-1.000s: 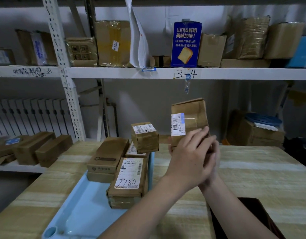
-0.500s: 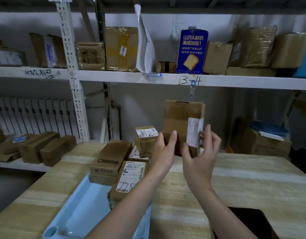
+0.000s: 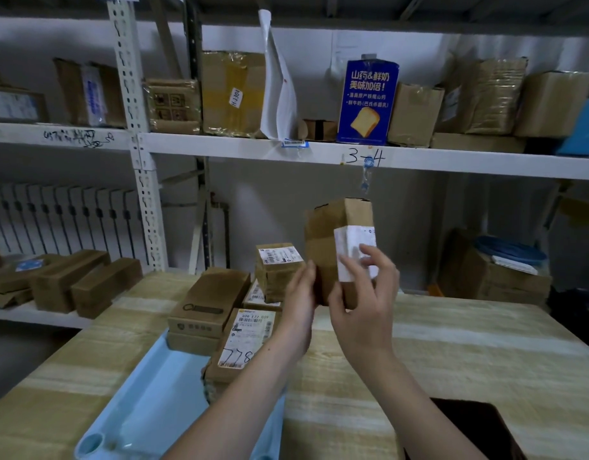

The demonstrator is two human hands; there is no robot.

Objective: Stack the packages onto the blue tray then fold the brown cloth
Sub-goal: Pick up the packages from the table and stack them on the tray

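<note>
I hold a brown cardboard package (image 3: 333, 234) with a white label upright above the table, my left hand (image 3: 301, 295) on its left side and my right hand (image 3: 364, 293) on its front and label. The light blue tray (image 3: 147, 403) lies at the lower left. On its far end sit several packages: a flat brown box (image 3: 208, 300), a labelled box marked in pen (image 3: 243, 343), and a small labelled box (image 3: 276, 270) on top. The dark brown cloth (image 3: 469, 426) shows at the bottom right corner, partly behind my right forearm.
The wooden table (image 3: 469, 353) stretches to the right. White metal shelving (image 3: 319, 154) behind holds many cardboard boxes and a blue carton (image 3: 366, 101). More boxes (image 3: 70, 283) rest on a lower shelf at the left, and a box with blue lids (image 3: 499, 270) at the right.
The package has been turned from tilted to upright between both hands. My right hand came out from behind my left hand and now rests on the label. The view rose slightly.
</note>
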